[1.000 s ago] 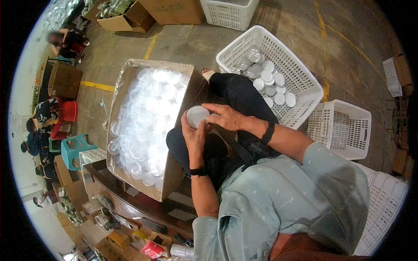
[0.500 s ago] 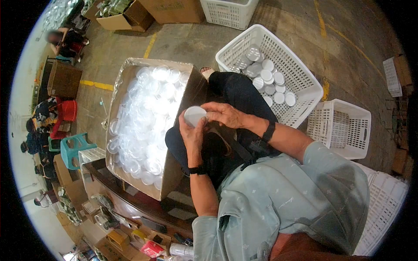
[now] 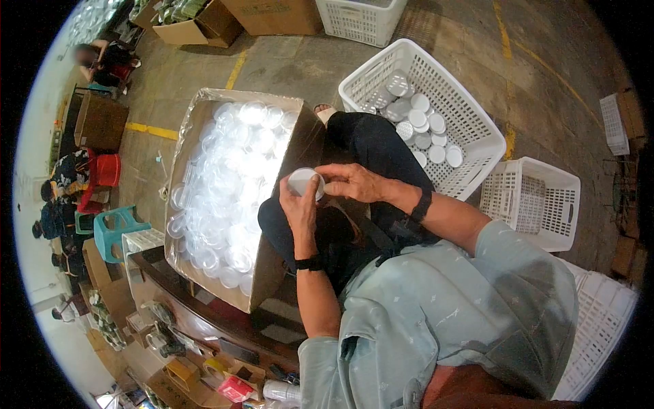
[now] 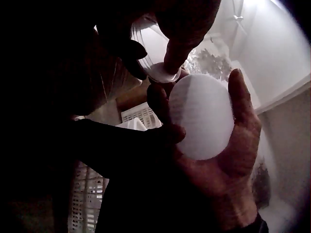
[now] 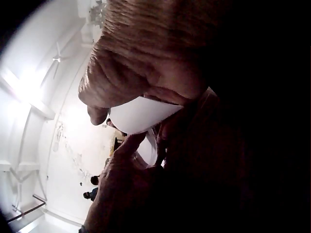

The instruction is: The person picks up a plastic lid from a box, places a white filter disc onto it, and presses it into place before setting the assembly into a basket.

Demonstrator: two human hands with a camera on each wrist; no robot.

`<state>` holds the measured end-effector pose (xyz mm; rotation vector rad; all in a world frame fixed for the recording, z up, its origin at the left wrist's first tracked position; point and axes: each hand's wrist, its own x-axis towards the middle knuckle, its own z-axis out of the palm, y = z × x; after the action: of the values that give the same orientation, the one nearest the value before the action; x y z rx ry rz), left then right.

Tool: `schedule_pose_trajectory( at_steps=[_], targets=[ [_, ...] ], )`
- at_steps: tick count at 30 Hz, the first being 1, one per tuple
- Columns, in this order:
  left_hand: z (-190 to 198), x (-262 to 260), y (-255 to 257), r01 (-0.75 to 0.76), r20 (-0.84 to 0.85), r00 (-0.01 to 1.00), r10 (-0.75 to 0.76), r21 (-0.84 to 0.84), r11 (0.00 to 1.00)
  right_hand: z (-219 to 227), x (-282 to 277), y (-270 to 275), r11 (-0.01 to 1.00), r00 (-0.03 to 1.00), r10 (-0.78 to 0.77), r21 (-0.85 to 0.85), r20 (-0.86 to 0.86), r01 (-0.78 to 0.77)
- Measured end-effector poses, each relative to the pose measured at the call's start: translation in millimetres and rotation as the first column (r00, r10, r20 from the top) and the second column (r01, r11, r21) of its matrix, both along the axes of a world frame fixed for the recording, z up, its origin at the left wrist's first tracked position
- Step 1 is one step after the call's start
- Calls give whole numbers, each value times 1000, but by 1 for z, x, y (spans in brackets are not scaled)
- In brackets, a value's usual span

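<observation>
In the head view my left hand (image 3: 300, 208) grips a round plastic lid (image 3: 298, 180) by its edge, its thumb lying over the face. The left wrist view shows the same lid's ridged rim (image 4: 148, 41). My right hand (image 3: 357, 184) is close beside it, fingertips at the lid's near right edge. Between the right hand's fingers and thumb is a thin white disc (image 4: 201, 116), also seen as a curved white sheet (image 5: 141, 114) in the right wrist view. In the head view the right fingers mostly hide this disc.
A cardboard box (image 3: 281, 273) full of clear plastic lids (image 3: 231, 184) stands at the left knee. Beyond the right knee, a white basket (image 3: 477, 123) holds several white lids (image 3: 420, 102). Another white basket (image 3: 562, 204) is to the right. A teal stool (image 3: 112, 232) stands far left.
Both hands have shifted slightly left with the lid. The left thumb has slid from the lid's edge onto its face, and the lid's tilt has changed a little.
</observation>
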<state>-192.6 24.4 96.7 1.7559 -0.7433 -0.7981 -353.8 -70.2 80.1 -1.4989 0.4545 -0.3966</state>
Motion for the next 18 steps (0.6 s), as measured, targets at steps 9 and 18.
schedule_pose_trajectory(
  at_steps=[9,18],
  targets=[
    [-7,-3,-1,-62,20,998,63,-31,998,-4,0,1,1000,1000,18,11,5,-18],
    [0,-4,-1,-103,-49,994,101,-42,994,-6,0,1,999,999,32,9,37,-32]
  ],
)
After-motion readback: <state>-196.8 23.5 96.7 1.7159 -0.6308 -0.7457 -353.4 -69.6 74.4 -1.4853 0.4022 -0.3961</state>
